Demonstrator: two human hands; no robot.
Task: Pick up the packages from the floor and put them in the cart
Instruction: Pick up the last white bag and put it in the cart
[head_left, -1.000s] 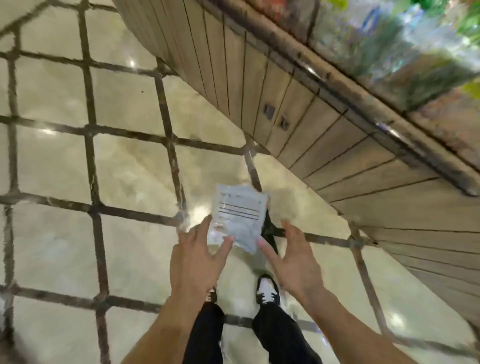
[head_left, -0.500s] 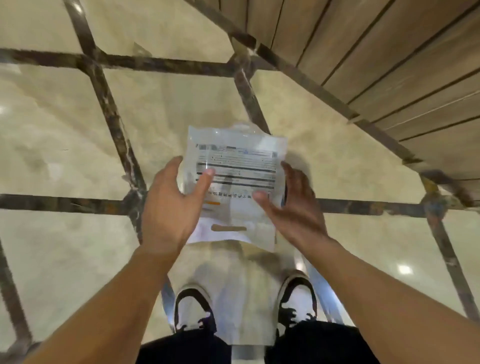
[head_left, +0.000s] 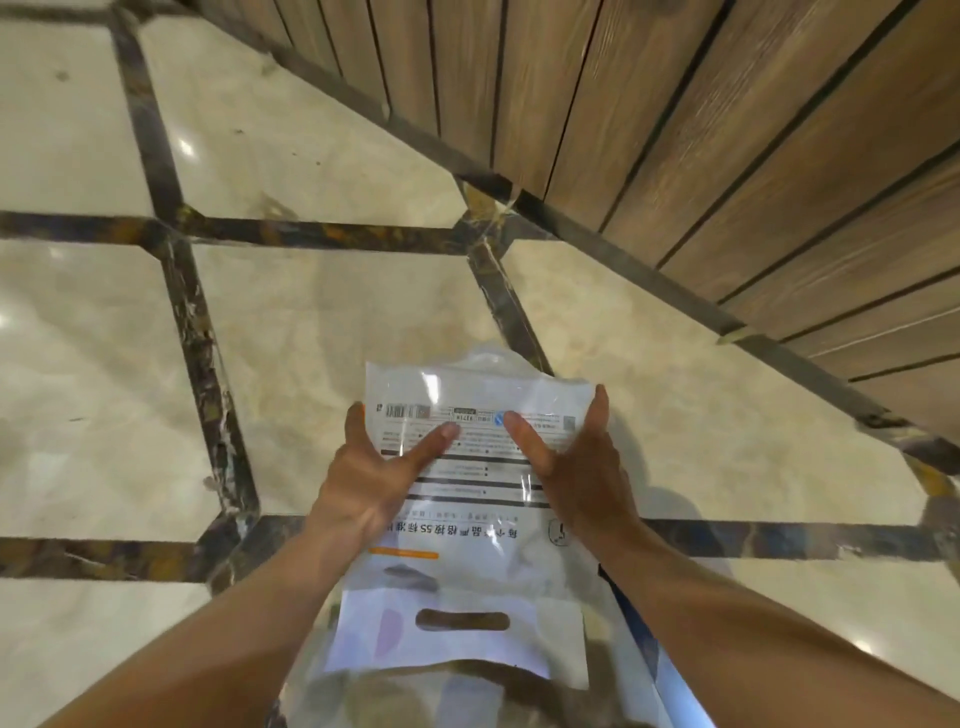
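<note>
A flat white plastic package (head_left: 470, 525) with a printed label, black lines and a carry slot near its lower end is held up in front of me, above the floor. My left hand (head_left: 376, 467) grips its left edge, thumb lying across the label. My right hand (head_left: 576, 462) grips the right edge the same way, thumb on the label. The fingers of both hands are behind the package and mostly hidden. No cart is in view.
Glossy beige floor tiles (head_left: 322, 312) with dark marbled strips spread to the left and ahead. A brown wood-plank wall or counter base (head_left: 727, 156) runs diagonally along the upper right.
Both hands took hold of the package on the floor and lifted it toward me. It now sits closer and larger in view, covering my shoes.
</note>
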